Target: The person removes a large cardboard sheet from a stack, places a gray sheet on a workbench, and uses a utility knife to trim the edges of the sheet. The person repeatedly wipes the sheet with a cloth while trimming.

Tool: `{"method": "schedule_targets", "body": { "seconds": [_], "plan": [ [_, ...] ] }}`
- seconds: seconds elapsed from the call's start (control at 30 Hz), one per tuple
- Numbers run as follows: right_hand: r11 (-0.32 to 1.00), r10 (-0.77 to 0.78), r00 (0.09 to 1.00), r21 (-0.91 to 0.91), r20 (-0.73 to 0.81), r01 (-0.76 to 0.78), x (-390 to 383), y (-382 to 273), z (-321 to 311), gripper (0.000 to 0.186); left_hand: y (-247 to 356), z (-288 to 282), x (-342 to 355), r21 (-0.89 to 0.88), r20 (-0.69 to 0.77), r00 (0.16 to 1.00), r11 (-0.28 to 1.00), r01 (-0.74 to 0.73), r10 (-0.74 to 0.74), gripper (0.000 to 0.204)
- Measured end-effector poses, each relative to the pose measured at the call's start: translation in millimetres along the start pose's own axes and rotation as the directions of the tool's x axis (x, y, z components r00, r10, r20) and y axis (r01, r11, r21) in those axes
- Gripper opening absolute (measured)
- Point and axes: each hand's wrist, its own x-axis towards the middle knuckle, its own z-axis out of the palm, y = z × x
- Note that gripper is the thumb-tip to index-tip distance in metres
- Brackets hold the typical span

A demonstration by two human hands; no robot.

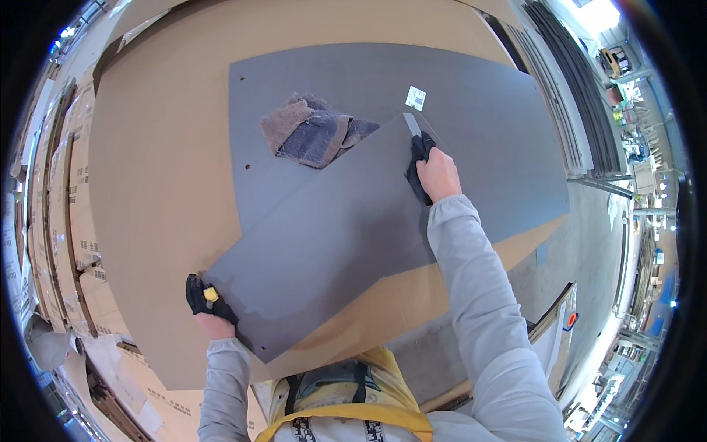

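Observation:
A narrower grey panel point(324, 243) lies slantwise over a larger grey panel point(501, 147), its near end reaching toward my body. My left hand point(213, 303), in a black glove, is closed on the narrower panel's left end. A small yellow piece point(211, 294) shows at that hand; I cannot tell what it is. On the far right edge of the same panel, my gloved right hand point(431, 168) is closed, fingers along the rim. Beyond the panel lies a crumpled purple-brown cloth point(313, 132), and a white label point(415, 98) sticks to the larger panel.
Brown cardboard point(162, 184) lies beneath the panels. Stacked cartons point(82, 214) stand at the left. At the right, long dark sheets point(578, 88) lean together beside a grey floor point(589, 221), and a board with an orange-red round piece point(572, 320) stands near my right arm.

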Motion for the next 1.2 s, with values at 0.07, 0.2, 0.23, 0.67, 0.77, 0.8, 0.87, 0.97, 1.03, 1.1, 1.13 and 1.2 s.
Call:
{"method": "schedule_targets", "body": {
  "seconds": [0.07, 0.2, 0.23, 0.67, 0.77, 0.8, 0.87, 0.97, 1.03, 1.1, 1.13, 1.2],
  "plan": [
    [1.000, -0.014, 1.000, -0.007, 0.005, 0.014, -2.3, -1.5, 0.6, 0.025, 1.8, -0.6, 2.1, 0.008, 0.000, 1.000, 1.000, -0.018, 0.018, 0.038],
    [0.998, -0.048, 0.999, -0.032, -0.007, 0.048, -0.8, 1.8, 1.9, 0.025, 7.6, 2.3, 2.9, -0.056, -0.034, 0.999, 0.998, 0.001, -0.003, 0.033],
    [0.998, -0.063, 0.998, -0.023, -0.018, 0.063, 1.2, -1.9, 2.0, 0.025, 7.7, 2.3, 4.2, -0.029, -0.036, 0.999, 1.000, -0.009, 0.008, 0.033],
    [0.998, -0.039, 0.999, -0.050, 0.007, 0.039, -11.5, -6.2, -1.1, 0.023, 0.7, 4.5, 4.2, 0.017, -0.040, 0.999, 1.000, -0.019, 0.019, 0.034],
    [0.998, -0.038, 0.999, -0.051, -0.009, 0.037, -10.4, -5.0, -0.1, 0.022, 0.5, 5.2, 4.4, 0.034, -0.031, 0.999, 0.999, -0.037, 0.039, 0.034],
    [0.996, -0.060, 0.998, -0.062, 0.006, 0.060, -12.8, -4.8, 0.4, 0.022, 0.9, 5.6, 4.4, 0.032, -0.028, 0.999, 0.999, -0.036, 0.036, 0.035],
    [0.995, -0.073, 0.997, -0.070, 0.009, 0.073, -13.3, -6.3, 0.7, 0.022, 0.7, 3.7, 4.4, 0.033, -0.020, 1.000, 0.999, -0.012, 0.013, 0.035],
    [0.995, -0.065, 0.998, -0.072, -0.015, 0.063, -11.9, -6.9, 0.4, 0.022, 9.8, 1.6, 4.4, -0.028, -0.010, 1.000, 0.999, 0.023, -0.023, 0.036],
    [0.993, -0.092, 0.996, -0.075, -0.011, 0.091, -14.0, -4.1, 3.1, 0.022, 13.3, -1.3, 4.2, -0.026, 0.004, 1.000, 0.999, 0.027, -0.027, 0.037],
    [0.991, -0.109, 0.994, -0.085, -0.020, 0.107, -14.4, -4.3, 3.7, 0.021, 11.9, -4.7, 3.4, 0.036, 0.028, 1.000, 0.999, 0.010, -0.011, 0.039],
    [0.989, -0.118, 0.993, -0.090, -0.024, 0.116, -14.9, -5.1, 4.4, 0.021, 11.3, -5.6, 3.0, 0.033, 0.033, 0.999, 0.999, -0.003, 0.002, 0.039],
    [0.994, -0.083, 0.996, -0.070, -0.024, 0.082, -15.3, -7.3, 2.0, 0.021, 10.6, -6.7, 2.6, 0.025, 0.045, 0.999, 0.999, -0.028, 0.027, 0.040]
  ]
}}
